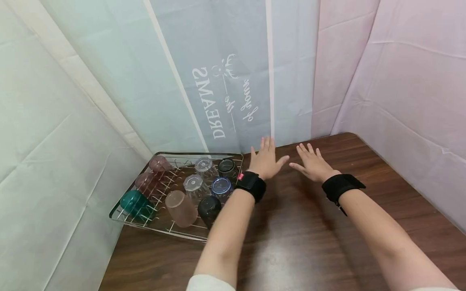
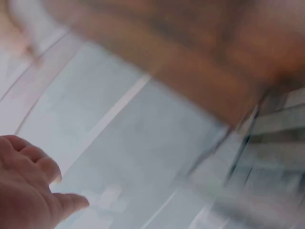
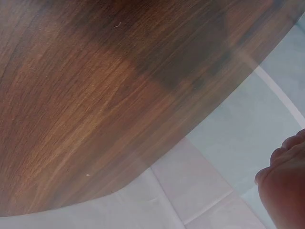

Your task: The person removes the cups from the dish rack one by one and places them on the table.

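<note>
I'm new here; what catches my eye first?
The left hand and right hand, spread and empty, near the back of the wooden table. Left of them, a wire rack holds clear and coloured cups, a teal one by its front left corner. Mirrored DREAMS lettering shows behind.

A silver wire rack (image 1: 182, 153) lies on the left of the surface (image 1: 291, 242), bearing a teal cup (image 1: 134, 203) near left, two pink cups (image 1: 160, 163) beyond it, a frosted beige cup (image 1: 181, 209), two clear faceted glasses (image 1: 195, 186) behind, and blue-topped (image 1: 222, 186), black-topped (image 1: 227, 166) and dark cups (image 1: 209, 209) at right.
</note>
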Tool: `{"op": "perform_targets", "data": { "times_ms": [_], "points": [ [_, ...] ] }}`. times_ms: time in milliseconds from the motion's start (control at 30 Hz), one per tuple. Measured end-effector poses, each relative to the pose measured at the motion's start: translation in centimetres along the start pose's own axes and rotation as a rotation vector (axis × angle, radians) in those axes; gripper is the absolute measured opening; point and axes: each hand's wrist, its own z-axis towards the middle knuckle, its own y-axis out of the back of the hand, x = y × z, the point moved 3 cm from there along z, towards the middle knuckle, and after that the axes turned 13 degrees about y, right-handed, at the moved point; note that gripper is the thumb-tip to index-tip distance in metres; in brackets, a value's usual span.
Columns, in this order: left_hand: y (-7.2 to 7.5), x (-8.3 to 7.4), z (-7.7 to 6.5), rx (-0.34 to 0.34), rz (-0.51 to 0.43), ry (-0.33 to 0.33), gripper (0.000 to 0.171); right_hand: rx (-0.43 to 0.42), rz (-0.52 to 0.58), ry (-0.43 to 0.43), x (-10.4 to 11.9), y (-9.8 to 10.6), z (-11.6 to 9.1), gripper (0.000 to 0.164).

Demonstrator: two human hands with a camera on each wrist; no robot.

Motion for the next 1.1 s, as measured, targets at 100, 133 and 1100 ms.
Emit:
{"op": "perform_targets", "data": {
  "times_ms": [100, 133, 1100],
  "points": [
    [5.2, 2.7, -1.3, -0.028, -0.068, -0.016, 0.091, 0.016, 0.007, -0.003, 0.0, 0.1, -0.2, 0.09],
    [7.1, 4.3, -2.0, -0.031, -0.111, -0.008, 0.092, 0.016, 0.015, -0.001, 0.0, 0.1, -0.3, 0.09],
    [10.2, 41.6, -16.3, 0.264, -0.088, 0.55, 0.098, 0.041, 0.01, -0.003, -2.0, 0.8, -2.1, 0.09]
  ]
}}
